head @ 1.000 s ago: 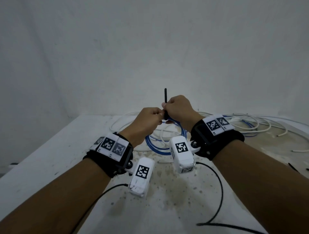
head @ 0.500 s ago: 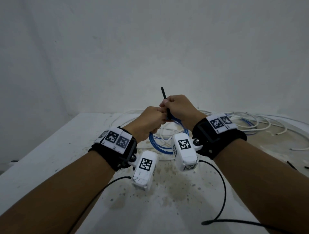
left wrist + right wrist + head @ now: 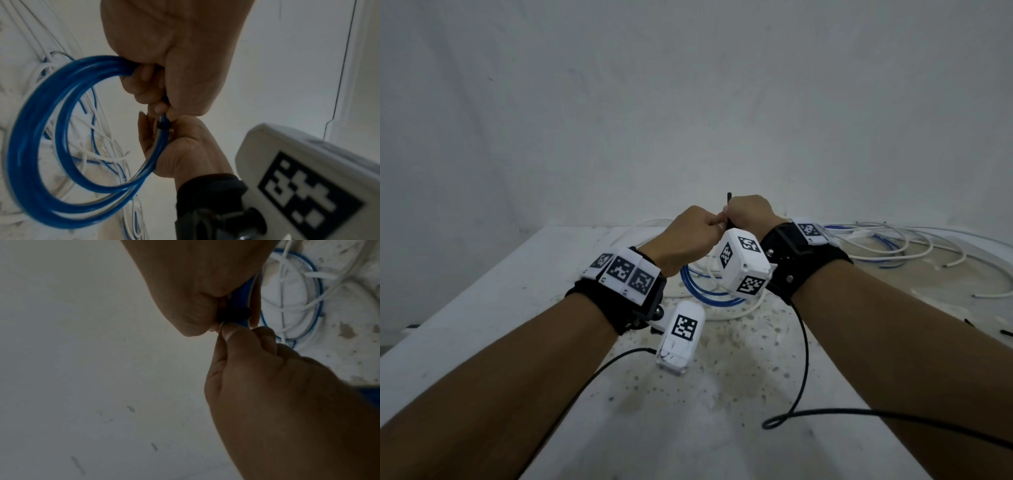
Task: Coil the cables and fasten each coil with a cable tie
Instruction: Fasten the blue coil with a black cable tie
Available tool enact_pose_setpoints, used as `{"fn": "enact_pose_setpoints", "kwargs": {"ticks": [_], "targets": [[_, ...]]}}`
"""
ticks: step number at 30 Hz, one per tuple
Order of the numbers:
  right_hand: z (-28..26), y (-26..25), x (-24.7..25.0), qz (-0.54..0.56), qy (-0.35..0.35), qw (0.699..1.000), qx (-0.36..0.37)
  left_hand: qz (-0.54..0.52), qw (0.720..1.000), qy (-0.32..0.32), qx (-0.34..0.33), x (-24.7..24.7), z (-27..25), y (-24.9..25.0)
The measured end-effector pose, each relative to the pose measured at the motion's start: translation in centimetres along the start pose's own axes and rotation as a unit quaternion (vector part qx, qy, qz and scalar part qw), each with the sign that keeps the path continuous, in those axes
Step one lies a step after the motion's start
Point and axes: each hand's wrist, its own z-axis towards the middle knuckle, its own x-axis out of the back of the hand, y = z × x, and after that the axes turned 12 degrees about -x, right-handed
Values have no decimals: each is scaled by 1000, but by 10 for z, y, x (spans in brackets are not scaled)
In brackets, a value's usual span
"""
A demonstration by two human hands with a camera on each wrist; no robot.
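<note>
Blue cable coil [image 3: 39, 146] hangs in the air over the white tabletop [image 3: 482, 308], gripped at its upper edge by both hands. On the left, the left hand [image 3: 688, 236] has its fingers [image 3: 144, 91] curled tight round the bundled strands, as the left wrist view shows plainly. Just beside it, knuckles touching, the right hand [image 3: 751, 214] also has its fingers curled; they close on the coil and on the black cable tie [image 3: 162, 126], whose band wraps the strands between the two hands. The tie's free tail sticks up above the right hand in the head view. In the right wrist view the tie's dark head sits against the blue strands, with a fingertip of the left hand pressed against it. Further right, loose white cables [image 3: 893, 246] and a thin blue cable [image 3: 887, 245] lie tangled on the tabletop, well apart from the held coil. A few spare black ties [image 3: 1006, 331] lie at the far right edge.
</note>
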Motion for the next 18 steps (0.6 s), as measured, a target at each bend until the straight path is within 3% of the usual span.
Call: {"fn": "enact_pose_setpoints", "kwargs": {"ticks": [1, 3, 6, 9, 11, 15, 18], "targets": [[-3, 3, -1, -87, 15, 996, 33, 8, 1000, -4, 1, -1, -1, -1], [3, 8, -6, -142, 39, 989, 7, 21, 1000, -7, 7, -2, -3, -6], [16, 15, -12, 19, 8, 1000, -2, 20, 1000, 4, 16, 1, -8, -8], [12, 15, -13, 94, -4, 995, 23, -12, 999, 34, 30, 13, -8, -1], [2, 13, -6, 88, -69, 993, 37, -43, 998, 37, 35, 23, -8, 1], [-5, 9, 9, 40, -252, 966, -29, -49, 997, 34, 42, 37, -11, 4], [-12, 6, 7, 31, -305, 951, -35, -42, 997, 41, 52, 40, -12, 7]]}}
